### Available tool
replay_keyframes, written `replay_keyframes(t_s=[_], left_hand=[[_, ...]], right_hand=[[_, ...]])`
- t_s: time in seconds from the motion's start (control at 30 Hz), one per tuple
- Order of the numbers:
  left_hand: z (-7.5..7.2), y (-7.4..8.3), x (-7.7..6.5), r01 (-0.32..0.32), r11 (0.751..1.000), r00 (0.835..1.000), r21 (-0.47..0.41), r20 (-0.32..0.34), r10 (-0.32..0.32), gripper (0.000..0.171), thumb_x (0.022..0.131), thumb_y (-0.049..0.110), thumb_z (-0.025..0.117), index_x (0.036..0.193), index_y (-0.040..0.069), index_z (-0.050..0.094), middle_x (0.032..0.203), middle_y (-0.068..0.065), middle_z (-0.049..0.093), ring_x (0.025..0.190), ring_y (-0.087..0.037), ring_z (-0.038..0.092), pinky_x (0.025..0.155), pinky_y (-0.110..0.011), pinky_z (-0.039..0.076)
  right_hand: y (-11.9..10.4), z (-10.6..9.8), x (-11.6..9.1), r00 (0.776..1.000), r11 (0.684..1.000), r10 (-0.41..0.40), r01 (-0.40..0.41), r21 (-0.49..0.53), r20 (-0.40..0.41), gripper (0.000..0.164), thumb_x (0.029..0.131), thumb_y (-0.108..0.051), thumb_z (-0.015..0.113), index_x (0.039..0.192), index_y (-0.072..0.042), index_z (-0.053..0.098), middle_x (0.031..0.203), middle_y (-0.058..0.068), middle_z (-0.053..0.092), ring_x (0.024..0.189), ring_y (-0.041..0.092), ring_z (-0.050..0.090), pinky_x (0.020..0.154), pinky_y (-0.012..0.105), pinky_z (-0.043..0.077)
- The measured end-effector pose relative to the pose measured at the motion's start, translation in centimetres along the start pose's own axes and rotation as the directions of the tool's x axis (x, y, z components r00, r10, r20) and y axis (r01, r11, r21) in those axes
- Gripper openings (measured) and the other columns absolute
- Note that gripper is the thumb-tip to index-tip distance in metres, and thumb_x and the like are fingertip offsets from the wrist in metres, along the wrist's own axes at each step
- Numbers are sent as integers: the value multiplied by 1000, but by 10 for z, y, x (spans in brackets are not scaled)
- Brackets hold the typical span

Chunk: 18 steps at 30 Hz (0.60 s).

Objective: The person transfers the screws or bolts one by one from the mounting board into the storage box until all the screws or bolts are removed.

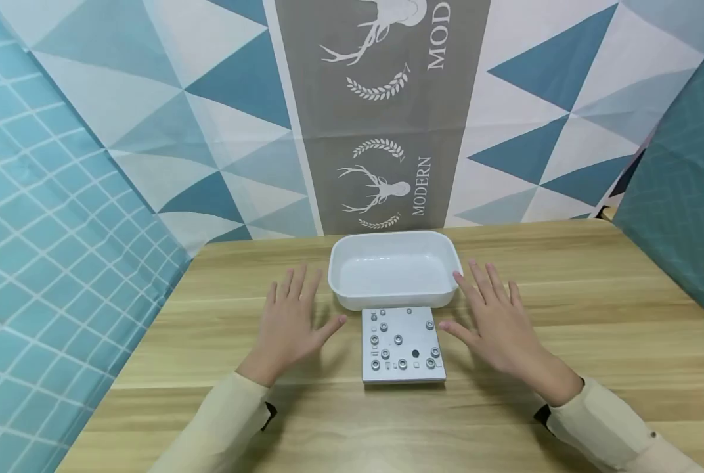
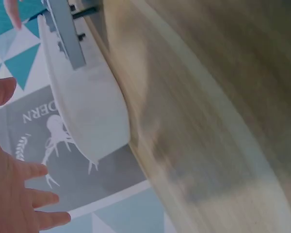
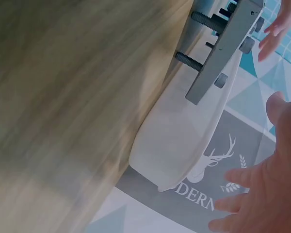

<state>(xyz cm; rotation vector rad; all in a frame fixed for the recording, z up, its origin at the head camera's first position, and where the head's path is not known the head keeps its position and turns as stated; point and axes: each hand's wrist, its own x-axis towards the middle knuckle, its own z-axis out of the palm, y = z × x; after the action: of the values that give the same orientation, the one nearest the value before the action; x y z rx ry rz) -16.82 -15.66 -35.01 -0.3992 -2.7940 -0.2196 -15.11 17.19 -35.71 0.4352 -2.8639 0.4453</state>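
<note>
A square silver metal plate point(image 1: 414, 332) with several socket-head screws in it stands at the middle of the table. In the right wrist view, threaded screw shanks point(image 3: 189, 61) stick out from the underside of this plate point(image 3: 218, 58). Left of the plate, my left hand point(image 1: 289, 322) hovers with fingers spread and nothing in it. On the other side my right hand point(image 1: 500, 328) is likewise spread and holds nothing, its thumb near the plate's edge. Just behind the plate sits a white tray point(image 1: 393, 302); the right index fingertip overlaps its rim in the head view.
The wooden table point(image 1: 210, 368) reaches back to a wall cloth point(image 1: 381, 118) printed with deer and triangles. Blue checked cloth point(image 1: 62, 230) hangs along the left side, and a teal cloth point(image 1: 683, 184) along the right.
</note>
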Motion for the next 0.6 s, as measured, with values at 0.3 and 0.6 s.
replay_keyframes(t_s=[0.3,0.6], left_hand=[[5,-8,16,35,999,999,0,16,-35,89,83,67,54,148,10,34,154,-20,33,141,-42,33,113,-64,30],[6,-9,32,140,981,987,-132,94,-128,83,89,67,45,147,8,33,155,-20,29,142,-40,32,112,-63,32]], right_hand=[[-2,-6,0,1000,1000,-20,20,5,1,85,87,-54,62,151,-10,27,161,20,11,148,43,5,114,72,10],[-7,-6,3,998,997,-62,61,54,20,84,87,-54,63,151,-12,28,162,15,9,149,42,7,113,71,17]])
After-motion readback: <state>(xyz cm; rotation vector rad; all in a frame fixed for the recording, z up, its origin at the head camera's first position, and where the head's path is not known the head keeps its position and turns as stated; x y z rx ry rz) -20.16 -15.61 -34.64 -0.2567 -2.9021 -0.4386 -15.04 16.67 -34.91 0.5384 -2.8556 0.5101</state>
